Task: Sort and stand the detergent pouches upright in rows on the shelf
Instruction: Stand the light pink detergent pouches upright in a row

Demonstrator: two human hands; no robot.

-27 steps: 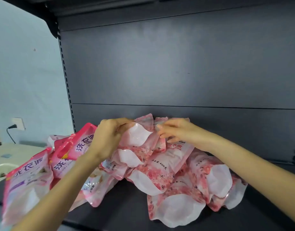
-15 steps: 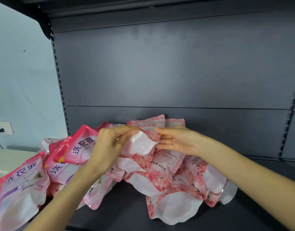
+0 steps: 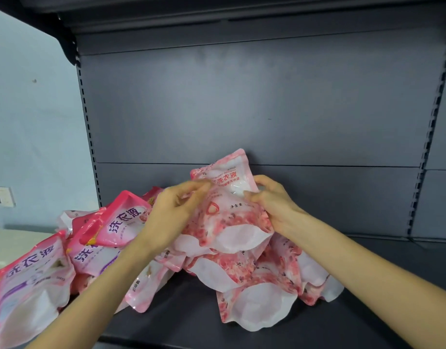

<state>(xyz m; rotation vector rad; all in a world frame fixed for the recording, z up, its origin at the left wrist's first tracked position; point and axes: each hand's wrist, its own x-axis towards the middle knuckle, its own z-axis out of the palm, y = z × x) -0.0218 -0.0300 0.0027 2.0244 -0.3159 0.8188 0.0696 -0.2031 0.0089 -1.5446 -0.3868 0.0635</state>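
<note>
Pink floral plastic detergent pouch (image 3: 228, 197) upright over heap of pink pouches (image 3: 257, 293) on dark shelf (image 3: 191, 323), left grip (image 3: 171, 217) pinching its edge, right grip (image 3: 273, 205) pinching opposite edge

dark shelf (image 3: 191, 321) bears heaped pink pouches (image 3: 254, 298).

The detergent pouches (image 3: 227, 222) are glossy, crinkled pink plastic film; the shelf (image 3: 191, 318) and its back panel (image 3: 242, 96) look matt dark painted metal.
</note>
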